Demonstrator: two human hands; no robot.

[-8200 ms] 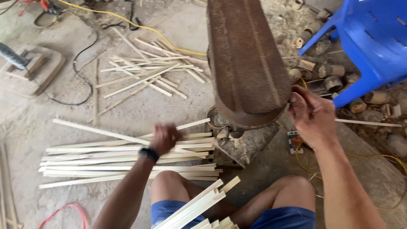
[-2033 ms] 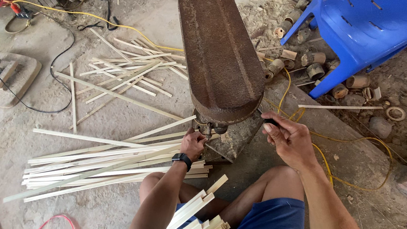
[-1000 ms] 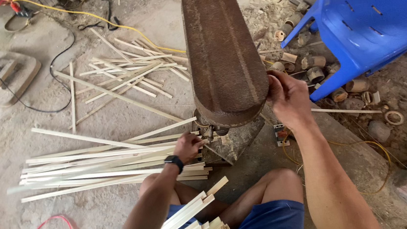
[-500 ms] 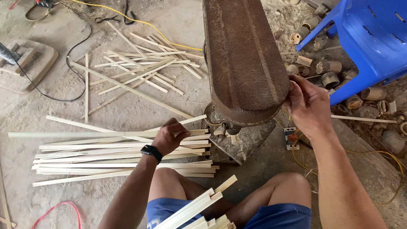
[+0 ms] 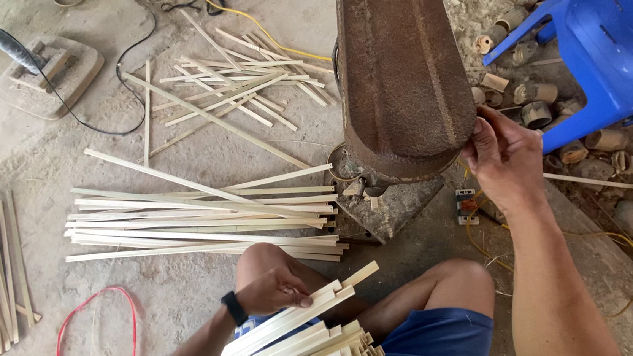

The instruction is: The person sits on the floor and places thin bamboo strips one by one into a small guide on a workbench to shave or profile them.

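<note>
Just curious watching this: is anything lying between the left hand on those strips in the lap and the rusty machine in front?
Nothing visible: the left hand rests on the lap bundle of bamboo strips, and only the person's bare knee lies before the rusty machine.

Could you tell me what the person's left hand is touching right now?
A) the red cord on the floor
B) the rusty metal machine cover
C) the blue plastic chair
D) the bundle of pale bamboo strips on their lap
D: the left hand rests on the bundle of pale bamboo strips across the lap, while the right hand is at the rusty machine cover.
</note>
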